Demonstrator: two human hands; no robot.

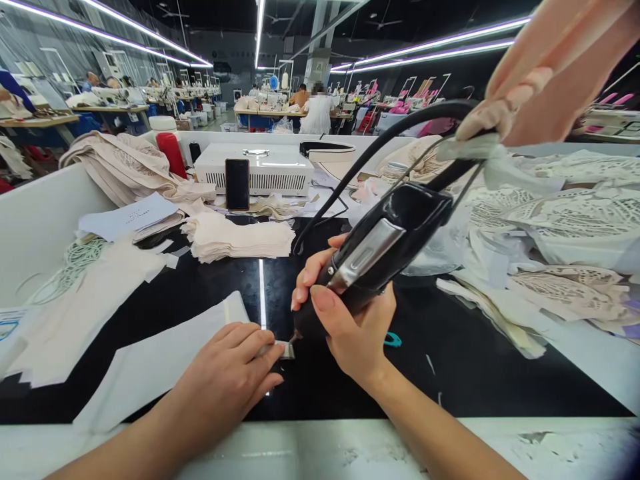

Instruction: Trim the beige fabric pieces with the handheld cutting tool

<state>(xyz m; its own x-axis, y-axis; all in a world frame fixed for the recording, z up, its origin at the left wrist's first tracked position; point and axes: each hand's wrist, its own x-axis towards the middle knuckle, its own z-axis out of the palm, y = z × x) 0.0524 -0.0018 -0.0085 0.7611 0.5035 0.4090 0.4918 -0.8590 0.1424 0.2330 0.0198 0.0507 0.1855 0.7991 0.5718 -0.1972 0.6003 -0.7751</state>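
My right hand (355, 327) is wrapped round a black corded hand tool (385, 233) with a silver lever on its side. The tool is tilted, its small pointed tip down at the end of a narrow whitish strip (287, 349). I cannot tell whether tip and strip touch. My left hand (235, 373) presses and holds that strip near its end, with fingers close together. A white flat piece of fabric (155, 363) stretches from beneath the left hand across the black work surface (425, 373). Knotted beige cloth (550, 87) hangs down to the tool's upper end.
Behind lie a stack of cream fabric pieces (240, 238), a phone (237, 184) and a white vented box (255, 170). Beige lace pieces (575, 220) are heaped at right. A teal object (393, 340) lies beside my right wrist. Black cable (350, 177) loops overhead.
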